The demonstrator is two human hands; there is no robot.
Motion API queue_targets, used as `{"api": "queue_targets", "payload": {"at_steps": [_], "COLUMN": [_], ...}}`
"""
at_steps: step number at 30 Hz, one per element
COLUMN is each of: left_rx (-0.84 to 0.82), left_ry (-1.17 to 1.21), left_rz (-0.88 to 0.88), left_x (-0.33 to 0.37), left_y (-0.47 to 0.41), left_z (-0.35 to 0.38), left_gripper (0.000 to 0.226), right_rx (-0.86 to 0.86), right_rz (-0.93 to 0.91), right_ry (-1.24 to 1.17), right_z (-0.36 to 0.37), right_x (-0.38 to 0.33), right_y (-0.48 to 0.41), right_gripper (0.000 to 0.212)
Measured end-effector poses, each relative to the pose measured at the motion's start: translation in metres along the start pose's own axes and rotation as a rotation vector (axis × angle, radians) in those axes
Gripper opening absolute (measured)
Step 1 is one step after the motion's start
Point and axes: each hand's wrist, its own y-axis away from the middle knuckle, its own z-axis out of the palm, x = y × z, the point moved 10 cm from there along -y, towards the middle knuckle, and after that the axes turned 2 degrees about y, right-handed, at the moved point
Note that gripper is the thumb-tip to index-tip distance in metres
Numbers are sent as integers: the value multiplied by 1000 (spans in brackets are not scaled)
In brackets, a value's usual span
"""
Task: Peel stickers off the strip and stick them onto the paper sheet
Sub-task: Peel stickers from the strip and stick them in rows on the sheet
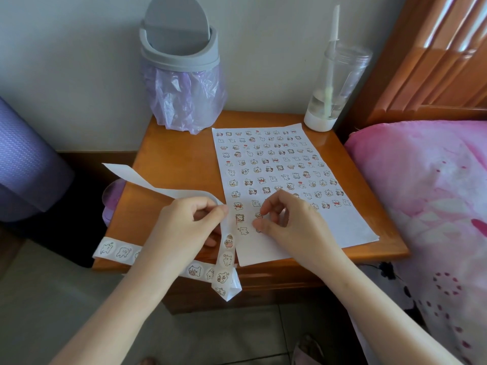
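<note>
The left hand point(184, 227) pinches the sticker strip point(228, 256) between thumb and curled forefinger, just off the left edge of the paper sheet point(329, 227). From that pinch the strip's bare white backing loops up and away to the left over the nightstand point(171, 154). Its sticker-bearing part hangs down past the front edge of the nightstand, folds, and trails left under the wrist. The right hand point(287, 222) rests on the lower part of the sheet with its fingers curled. Its thumb and forefinger are closed together on a small cartoon sticker point(259, 215) at the sheet's surface; whether that sticker already lies flat cannot be told. The sheet lies on the right half of the nightstand, its upper part filled with rows of stickers and its lower right part bare. Behind it, at the wall, stand a grey swing-lid bin point(181, 61) lined with a purple bag and a clear tumbler point(334, 83) with a straw. A bed with a pink cover point(434, 193) lies to the right, and a rolled purple mat point(26, 159) to the left.
</note>
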Motion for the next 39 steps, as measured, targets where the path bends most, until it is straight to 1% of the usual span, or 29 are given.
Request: {"api": "queue_targets", "payload": {"at_steps": [4, 6, 8, 11, 13, 16, 19, 21, 26, 29, 32, 35, 36, 39], "left_rx": [-3, -2, -2, 1, -7, -31, -27, -23, 20, 64, 45, -1, -13, -26], "left_ry": [-12, -15, -15, -11, -9, 51, 255, 328, 312, 300, 341, 392, 390, 341], "left_rz": [3, 1, -4, -6, -7, -20, -12, 0, 60, 91, 51, -5, -11, 20], "left_x": [1, 1, 0, 0, 1, 3, 13, 19, 25, 31, 29, 26, 26, 30], "left_y": [0, 0, 0, 0, 0, 0, 4, 7, 10, 12, 13, 13, 13, 15], "left_z": [1, 0, 0, 0, 0, -3, -12, -15, -18, -22, -20, -15, -13, -12], "left_gripper": [19, 19, 18, 18, 19, 19, 18, 17, 15, 15, 20, 31, 31, 23], "right_rx": [5, -9, -28, -6, 8, 26, 86, 77, -12, -9, 2, 14, 20, 35], "right_rz": [-18, -4, -4, -23, -11, -4, -53, -113, -207, -187, -152, -146, -149, -169], "right_ry": [-11, -65, -71, -33, -58, -184, -304, -369, -487, -568, -644, -639, -626, -582], "right_z": [-1, -1, 1, 0, -3, -9, -18, -19, -6, -3, -2, -2, -3, -6], "right_x": [1, 3, 4, 4, 7, 5, -9, -23, -53, -53, -49, -47, -46, -47], "right_y": [0, 0, 0, -1, -2, -2, 3, 9, 25, 26, 25, 25, 25, 26], "right_gripper": [11, 14, 16, 9, 5, 3, 4, 4, 15, 15, 13, 13, 13, 12]}}
